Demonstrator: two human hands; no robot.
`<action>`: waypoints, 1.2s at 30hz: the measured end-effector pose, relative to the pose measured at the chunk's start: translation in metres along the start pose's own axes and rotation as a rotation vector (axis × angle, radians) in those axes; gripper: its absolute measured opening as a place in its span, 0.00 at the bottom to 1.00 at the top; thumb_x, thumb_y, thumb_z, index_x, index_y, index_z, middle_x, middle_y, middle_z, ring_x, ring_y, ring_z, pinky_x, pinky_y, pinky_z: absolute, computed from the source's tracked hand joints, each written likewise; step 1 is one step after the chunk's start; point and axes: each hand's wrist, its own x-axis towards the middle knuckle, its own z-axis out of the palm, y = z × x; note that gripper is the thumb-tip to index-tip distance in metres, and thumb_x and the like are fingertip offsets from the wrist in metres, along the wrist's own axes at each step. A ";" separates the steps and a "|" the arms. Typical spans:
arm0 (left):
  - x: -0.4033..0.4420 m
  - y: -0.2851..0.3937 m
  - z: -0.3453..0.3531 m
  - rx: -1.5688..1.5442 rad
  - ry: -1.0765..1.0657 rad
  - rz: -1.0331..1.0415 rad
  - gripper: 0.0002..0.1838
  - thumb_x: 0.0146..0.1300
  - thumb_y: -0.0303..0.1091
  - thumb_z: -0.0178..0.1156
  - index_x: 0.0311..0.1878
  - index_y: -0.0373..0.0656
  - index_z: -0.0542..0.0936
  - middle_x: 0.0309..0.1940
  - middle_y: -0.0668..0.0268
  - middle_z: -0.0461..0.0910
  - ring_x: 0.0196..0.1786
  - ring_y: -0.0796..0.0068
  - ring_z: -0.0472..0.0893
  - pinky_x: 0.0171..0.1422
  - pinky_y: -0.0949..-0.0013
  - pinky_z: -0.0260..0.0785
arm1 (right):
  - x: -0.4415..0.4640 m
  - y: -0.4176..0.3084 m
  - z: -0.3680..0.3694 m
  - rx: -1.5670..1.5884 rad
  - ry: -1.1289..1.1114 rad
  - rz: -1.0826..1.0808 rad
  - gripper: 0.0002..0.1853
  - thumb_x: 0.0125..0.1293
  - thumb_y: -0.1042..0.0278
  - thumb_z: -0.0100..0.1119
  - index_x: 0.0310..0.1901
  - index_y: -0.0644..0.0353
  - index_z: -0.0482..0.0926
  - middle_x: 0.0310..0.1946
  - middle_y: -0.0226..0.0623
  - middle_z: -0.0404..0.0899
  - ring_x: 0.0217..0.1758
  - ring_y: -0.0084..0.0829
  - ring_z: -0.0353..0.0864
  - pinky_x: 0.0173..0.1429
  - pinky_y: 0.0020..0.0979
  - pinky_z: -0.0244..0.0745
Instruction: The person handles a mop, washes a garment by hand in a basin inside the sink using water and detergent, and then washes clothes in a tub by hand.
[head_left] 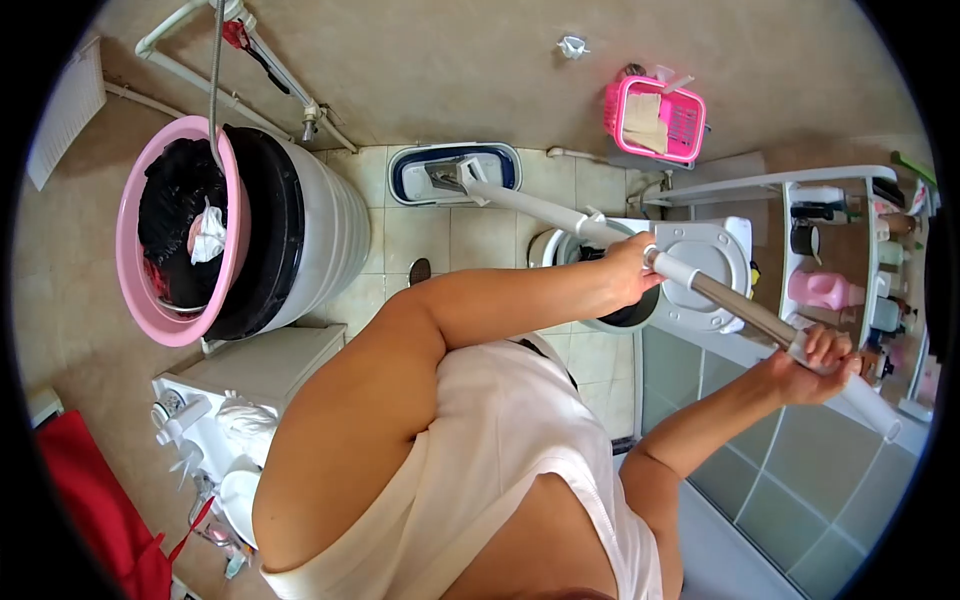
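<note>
The head of the white mop (684, 270) sat at the blue-and-white bucket (398, 172), couldn't tell if it was down inside or just above. My worry was it snagging the rim and tipping the bucket. The long axis ran slantwise, head up-left in view, butt end down-right. The left hand (625, 272) had its fingers wrapped round mid-pole; the right hand (805, 378) gripped nearer the butt, where a careless swing might've knocked the shelf bottles (825, 290).
</note>
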 end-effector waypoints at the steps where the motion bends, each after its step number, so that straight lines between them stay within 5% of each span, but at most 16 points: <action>1: -0.004 -0.004 0.004 0.017 0.005 -0.007 0.10 0.66 0.38 0.54 0.43 0.43 0.71 0.35 0.64 0.75 0.40 0.67 0.79 0.46 0.59 0.77 | 0.006 -0.006 -0.003 -0.006 -0.005 0.000 0.13 0.64 0.63 0.54 0.26 0.52 0.63 0.20 0.24 0.59 0.16 0.18 0.56 0.22 0.22 0.55; 11: 0.032 -0.004 -0.001 0.046 0.049 -0.011 0.11 0.68 0.43 0.54 0.42 0.44 0.72 0.32 0.65 0.75 0.34 0.69 0.78 0.39 0.64 0.77 | 0.034 0.046 -0.085 0.056 0.004 0.144 0.10 0.60 0.65 0.59 0.27 0.50 0.66 0.21 0.25 0.60 0.19 0.18 0.58 0.26 0.21 0.56; 21: 0.151 0.059 -0.086 -0.112 0.324 0.203 0.14 0.63 0.39 0.61 0.45 0.42 0.74 0.40 0.58 0.76 0.35 0.59 0.79 0.31 0.56 0.75 | -0.060 0.140 -0.007 -0.023 0.041 0.237 0.08 0.63 0.70 0.55 0.32 0.53 0.64 0.22 0.31 0.63 0.25 0.26 0.63 0.33 0.31 0.66; 27: 0.120 0.067 -0.086 -0.106 0.432 0.236 0.10 0.64 0.40 0.60 0.43 0.47 0.75 0.35 0.64 0.76 0.34 0.67 0.77 0.36 0.63 0.72 | -0.070 0.141 0.017 -0.090 0.140 0.259 0.12 0.67 0.66 0.56 0.30 0.55 0.63 0.22 0.29 0.61 0.26 0.25 0.63 0.34 0.30 0.66; 36: 0.122 0.075 -0.080 -0.036 0.362 0.185 0.15 0.62 0.43 0.62 0.43 0.42 0.77 0.37 0.62 0.77 0.34 0.65 0.78 0.32 0.62 0.75 | -0.051 0.149 0.004 -0.048 0.166 0.345 0.12 0.66 0.63 0.59 0.31 0.54 0.65 0.24 0.28 0.64 0.27 0.25 0.64 0.38 0.31 0.69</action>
